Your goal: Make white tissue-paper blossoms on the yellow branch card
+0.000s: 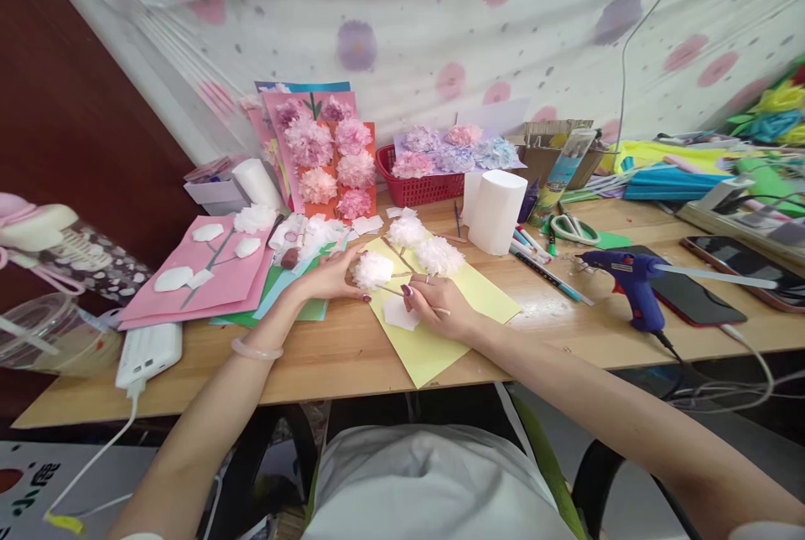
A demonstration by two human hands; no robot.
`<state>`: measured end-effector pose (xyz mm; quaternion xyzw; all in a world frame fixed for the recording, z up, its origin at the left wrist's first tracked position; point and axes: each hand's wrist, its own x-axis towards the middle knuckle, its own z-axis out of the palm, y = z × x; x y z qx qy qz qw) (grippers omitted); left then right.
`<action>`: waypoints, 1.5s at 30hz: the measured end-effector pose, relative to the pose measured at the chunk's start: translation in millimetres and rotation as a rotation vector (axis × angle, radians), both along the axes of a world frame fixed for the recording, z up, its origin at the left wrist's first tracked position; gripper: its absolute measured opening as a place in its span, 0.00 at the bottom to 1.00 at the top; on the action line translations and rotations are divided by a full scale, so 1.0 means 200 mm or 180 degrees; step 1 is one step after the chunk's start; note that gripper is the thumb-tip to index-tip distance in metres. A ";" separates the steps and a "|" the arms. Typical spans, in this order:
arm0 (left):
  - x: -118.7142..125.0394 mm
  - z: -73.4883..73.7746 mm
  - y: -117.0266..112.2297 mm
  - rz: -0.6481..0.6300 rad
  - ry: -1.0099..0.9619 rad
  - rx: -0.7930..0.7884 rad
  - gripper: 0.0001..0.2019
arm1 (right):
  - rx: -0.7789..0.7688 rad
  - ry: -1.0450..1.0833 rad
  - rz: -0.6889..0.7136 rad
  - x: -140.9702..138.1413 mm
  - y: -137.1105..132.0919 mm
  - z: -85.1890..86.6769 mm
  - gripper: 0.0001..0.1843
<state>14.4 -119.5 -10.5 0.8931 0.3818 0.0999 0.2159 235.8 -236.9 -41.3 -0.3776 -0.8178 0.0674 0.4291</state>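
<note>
Paper flower pinched by left hand; right hand flat beside.

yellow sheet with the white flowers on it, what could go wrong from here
The yellow sheet overhangs the table edge, so a forearm could drag it and shift the white flowers.
The right hand holds a thin stick close to the flower at the left hand; a slip might crush petals.
The glue gun sits by a phone; drips could reach it.
</note>
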 end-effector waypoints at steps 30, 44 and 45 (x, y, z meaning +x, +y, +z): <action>0.00 0.00 0.01 0.0015 0.0553 -0.0171 0.50 | 0.0071 0.0744 -0.0466 0.00 -0.03 0.00 0.27; -0.02 -0.04 0.05 -0.0088 0.0606 -0.0085 0.51 | -0.0445 0.1872 -0.0812 0.04 -0.01 0.04 0.34; -0.02 -0.04 0.05 -0.0101 0.0612 -0.0088 0.51 | -0.0430 0.2003 -0.0856 0.04 -0.01 0.04 0.34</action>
